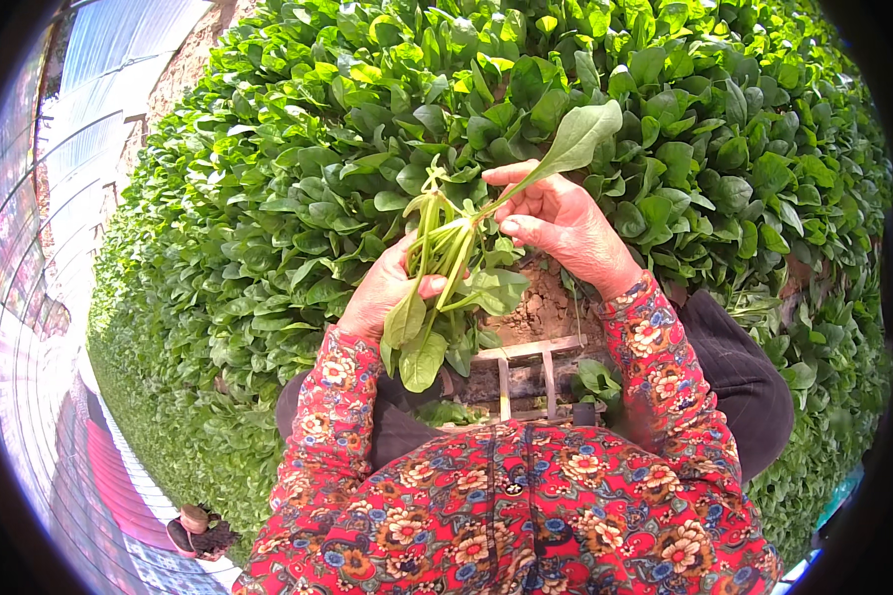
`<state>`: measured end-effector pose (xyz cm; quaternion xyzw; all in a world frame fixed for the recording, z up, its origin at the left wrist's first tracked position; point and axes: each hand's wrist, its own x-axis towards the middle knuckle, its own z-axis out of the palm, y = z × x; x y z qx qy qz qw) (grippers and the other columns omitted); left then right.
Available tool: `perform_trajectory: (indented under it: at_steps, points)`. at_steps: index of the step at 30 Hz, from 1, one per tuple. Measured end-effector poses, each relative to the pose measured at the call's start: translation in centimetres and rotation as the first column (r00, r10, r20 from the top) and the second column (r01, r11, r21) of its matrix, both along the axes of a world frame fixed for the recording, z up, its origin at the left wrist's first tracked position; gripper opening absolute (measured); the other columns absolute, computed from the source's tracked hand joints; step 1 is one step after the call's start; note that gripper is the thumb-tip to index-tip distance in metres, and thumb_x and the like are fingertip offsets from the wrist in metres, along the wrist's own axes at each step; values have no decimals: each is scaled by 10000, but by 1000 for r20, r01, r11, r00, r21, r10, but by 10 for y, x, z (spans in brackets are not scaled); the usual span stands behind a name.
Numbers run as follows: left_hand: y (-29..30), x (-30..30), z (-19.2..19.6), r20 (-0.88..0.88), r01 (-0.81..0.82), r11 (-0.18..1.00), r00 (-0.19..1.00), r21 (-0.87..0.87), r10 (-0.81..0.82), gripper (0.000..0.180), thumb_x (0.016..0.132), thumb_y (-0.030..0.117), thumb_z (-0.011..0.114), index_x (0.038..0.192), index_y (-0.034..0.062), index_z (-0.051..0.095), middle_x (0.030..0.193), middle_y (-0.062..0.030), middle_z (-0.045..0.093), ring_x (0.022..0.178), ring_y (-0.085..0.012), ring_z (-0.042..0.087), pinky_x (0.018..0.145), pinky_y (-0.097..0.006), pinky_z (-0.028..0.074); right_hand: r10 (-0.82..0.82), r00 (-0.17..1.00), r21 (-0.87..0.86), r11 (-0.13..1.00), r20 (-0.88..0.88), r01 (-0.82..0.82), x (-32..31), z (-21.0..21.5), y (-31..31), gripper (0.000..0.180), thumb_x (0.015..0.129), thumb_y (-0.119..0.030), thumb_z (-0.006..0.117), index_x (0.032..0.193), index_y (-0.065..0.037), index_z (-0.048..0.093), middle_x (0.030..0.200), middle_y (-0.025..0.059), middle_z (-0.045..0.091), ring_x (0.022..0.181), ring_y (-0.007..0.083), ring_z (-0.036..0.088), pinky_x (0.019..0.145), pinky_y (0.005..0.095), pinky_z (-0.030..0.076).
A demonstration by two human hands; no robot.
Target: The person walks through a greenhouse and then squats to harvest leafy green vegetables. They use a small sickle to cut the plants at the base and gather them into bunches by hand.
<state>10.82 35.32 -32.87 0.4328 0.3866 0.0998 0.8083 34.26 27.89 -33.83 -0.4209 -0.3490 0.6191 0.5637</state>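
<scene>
Holding a bunch of leafy greens (456, 256) amid the green plants (238, 278)

The person's left hand (385, 293) is closed around the stems of the bunch, which sits in front of the body, between the hands, its lower leaves hanging toward the lap. At its upper right, a single leaf (585, 137) slants outward across the fingers of the right hand (566, 226). That hand's thumb and forefinger stand apart; whether its fingers press on the stalk, one cannot tell. Below the bunch lie a patch of brown soil (541, 305) and a pale barred frame (550, 382), between knees in dark trousers (739, 372). Both forearms wear the sleeves of a red floral jacket (417, 535).
</scene>
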Motion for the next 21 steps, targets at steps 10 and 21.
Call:
perform_trajectory:
  at_steps: [10, 21]
  points:
    - [-4, 12, -4, -34, 34, 998, 999, 49, -32, 616, 729, 202, 793, 1265, 54, 528, 1022, -43, 656, 942, -142, 625, 882, -283, 472, -69, 907, 116, 993, 416, 23, -3, 6, 1, 128, 836, -84, 701, 901, 15, 653, 766, 34, 597, 658, 78, 552, 599, 250, 460]
    - [0, 7, 3, -44, 169, 985, 985, 29, -168, 721, 703, 328, 820, 1290, 46, 512, 994, -36, 655, 890, -118, 618, 810, -263, 476, 41, 908, 100, 991, 417, -90, 12, 3, -1, 100, 911, -75, 539, 986, -19, 573, 893, 75, 499, 774, 194, 547, 721, 332, 458]
